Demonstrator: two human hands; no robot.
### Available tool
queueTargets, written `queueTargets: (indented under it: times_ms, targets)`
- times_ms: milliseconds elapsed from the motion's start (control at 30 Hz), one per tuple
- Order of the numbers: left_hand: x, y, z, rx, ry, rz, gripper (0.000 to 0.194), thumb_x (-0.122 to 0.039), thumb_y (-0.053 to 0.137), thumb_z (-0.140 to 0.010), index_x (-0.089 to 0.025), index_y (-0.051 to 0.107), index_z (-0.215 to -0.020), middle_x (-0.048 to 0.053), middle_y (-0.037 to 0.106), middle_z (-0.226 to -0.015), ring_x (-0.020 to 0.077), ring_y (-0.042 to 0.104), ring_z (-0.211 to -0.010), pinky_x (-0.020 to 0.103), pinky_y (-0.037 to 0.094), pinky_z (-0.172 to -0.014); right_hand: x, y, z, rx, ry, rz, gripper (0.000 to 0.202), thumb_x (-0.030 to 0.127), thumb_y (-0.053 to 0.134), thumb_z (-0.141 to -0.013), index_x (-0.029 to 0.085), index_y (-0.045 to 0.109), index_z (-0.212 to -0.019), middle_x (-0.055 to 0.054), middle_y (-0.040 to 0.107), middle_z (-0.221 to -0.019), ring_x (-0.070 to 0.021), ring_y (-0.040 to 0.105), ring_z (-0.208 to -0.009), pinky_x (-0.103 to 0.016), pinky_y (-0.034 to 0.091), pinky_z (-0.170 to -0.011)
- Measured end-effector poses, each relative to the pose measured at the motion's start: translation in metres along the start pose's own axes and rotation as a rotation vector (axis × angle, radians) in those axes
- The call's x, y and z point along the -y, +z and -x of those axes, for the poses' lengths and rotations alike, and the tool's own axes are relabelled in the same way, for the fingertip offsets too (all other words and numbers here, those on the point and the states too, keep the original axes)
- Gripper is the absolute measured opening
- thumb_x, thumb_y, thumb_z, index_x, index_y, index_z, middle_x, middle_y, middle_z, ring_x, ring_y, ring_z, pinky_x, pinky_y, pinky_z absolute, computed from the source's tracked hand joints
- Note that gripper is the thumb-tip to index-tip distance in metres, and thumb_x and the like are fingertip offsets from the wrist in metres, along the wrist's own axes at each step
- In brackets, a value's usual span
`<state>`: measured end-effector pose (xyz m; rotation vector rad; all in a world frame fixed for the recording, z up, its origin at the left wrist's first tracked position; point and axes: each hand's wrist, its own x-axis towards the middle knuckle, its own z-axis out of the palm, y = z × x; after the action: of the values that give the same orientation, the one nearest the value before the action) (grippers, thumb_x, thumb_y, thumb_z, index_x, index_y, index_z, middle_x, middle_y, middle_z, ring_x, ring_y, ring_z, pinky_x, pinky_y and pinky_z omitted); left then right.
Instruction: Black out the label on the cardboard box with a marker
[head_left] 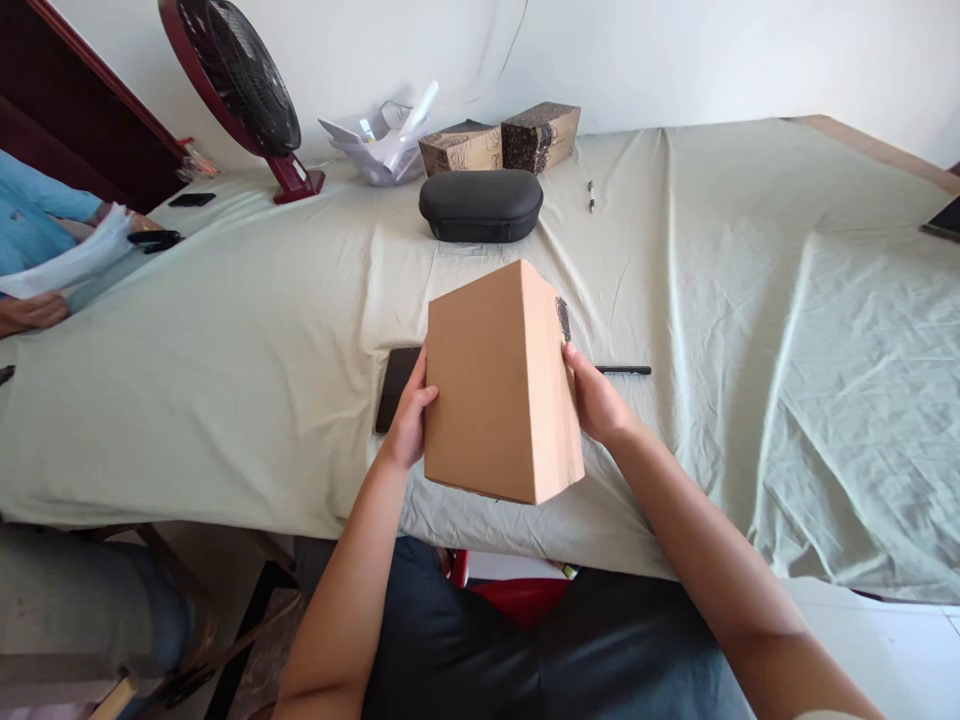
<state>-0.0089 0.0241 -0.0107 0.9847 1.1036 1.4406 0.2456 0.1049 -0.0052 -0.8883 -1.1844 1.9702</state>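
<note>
left hand (pixel 409 418) + right hand (pixel 598 398): pinching cardboard box (pixel 478 390) from opposite sides | box: over cloth-covered table (pixel 247 390), near its front edge | black case (pixel 480 206): towards table's back edge

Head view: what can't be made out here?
All in the head view:
Inside of the plain brown cardboard box: hidden by its walls.
Right side of the flat black rectangular device: behind the left grip and box.
Left end of the thin black stick: behind the right grip.
Dark flat object: cut off by the right edge.
</note>
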Motion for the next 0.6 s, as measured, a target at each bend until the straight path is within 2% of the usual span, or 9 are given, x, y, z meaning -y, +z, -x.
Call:
queueTargets:
  times_ms: [133, 233, 333, 400, 500, 600]
  targets:
    - [-0.001, -0.004, 0.002, 0.048, 0.027, -0.044, 0.078, -0.046, 0.065, -0.094, -0.031, 0.05, -0.168, 0.001, 0.039, -0.183, 0.032, 0.033, -0.171, 0.044, 0.035, -0.138, 0.0, -0.001, -0.003, -0.03, 0.0, -0.025, 0.079, 0.093, 0.052, -0.091, 0.036, 0.072, -0.141, -0.005, 0.08, -0.137, -0.0391, 0.063, -0.149, -0.063, 0.051, -0.126]
    - [-0.002, -0.008, 0.001, 0.059, 0.025, -0.092, 0.081, -0.049, 0.065, -0.095, -0.031, 0.045, -0.172, 0.002, 0.038, -0.183, 0.0326, 0.032, -0.171, 0.046, 0.032, -0.139, -0.002, -0.004, -0.003, -0.016, -0.013, -0.015, 0.079, 0.093, 0.049, -0.092, 0.038, 0.07, -0.145, -0.004, 0.079, -0.14, -0.0382, 0.061, -0.151, -0.062, 0.051, -0.126]
    - [-0.009, -0.01, 0.001, -0.029, 0.037, -0.316, 0.088, -0.058, 0.069, -0.096, -0.032, 0.039, -0.174, 0.006, 0.043, -0.18, 0.0366, 0.039, -0.168, 0.054, 0.029, -0.139, -0.004, -0.004, -0.002, 0.003, -0.006, 0.034, 0.083, 0.095, 0.047, -0.092, 0.038, 0.067, -0.148, -0.005, 0.078, -0.142, -0.0384, 0.064, -0.148, -0.061, 0.056, -0.12]
    - [-0.017, -0.01, 0.006, -0.031, 0.036, -0.474, 0.091, -0.069, 0.07, -0.097, -0.031, 0.041, -0.174, 0.009, 0.042, -0.18, 0.04, 0.038, -0.167, 0.059, 0.025, -0.14, -0.005, -0.001, -0.002, 0.006, 0.03, 0.076, 0.086, 0.096, 0.048, -0.091, 0.036, 0.066, -0.15, -0.006, 0.079, -0.14, -0.0406, 0.067, -0.143, -0.062, 0.061, -0.112]
    - [-0.027, -0.01, 0.017, 0.088, -0.025, -0.537, 0.106, -0.083, 0.07, -0.09, -0.028, 0.039, -0.175, 0.012, 0.029, -0.186, 0.0442, 0.019, -0.174, 0.064, 0.012, -0.143, -0.006, 0.004, 0.0, 0.001, 0.052, 0.114, 0.091, 0.094, 0.051, -0.089, 0.031, 0.062, -0.154, -0.009, 0.08, -0.138, -0.0433, 0.072, -0.133, -0.06, 0.065, -0.1]
    - [-0.03, -0.01, 0.026, 0.143, -0.024, -0.529, 0.111, -0.083, 0.073, -0.088, -0.028, 0.034, -0.177, 0.013, 0.019, -0.188, 0.0485, 0.008, -0.175, 0.072, 0.013, -0.141, -0.008, 0.007, 0.002, 0.002, 0.011, 0.115, 0.086, 0.089, 0.052, -0.093, 0.03, 0.06, -0.156, -0.008, 0.078, -0.142, -0.0405, 0.074, -0.129, -0.056, 0.065, -0.099]
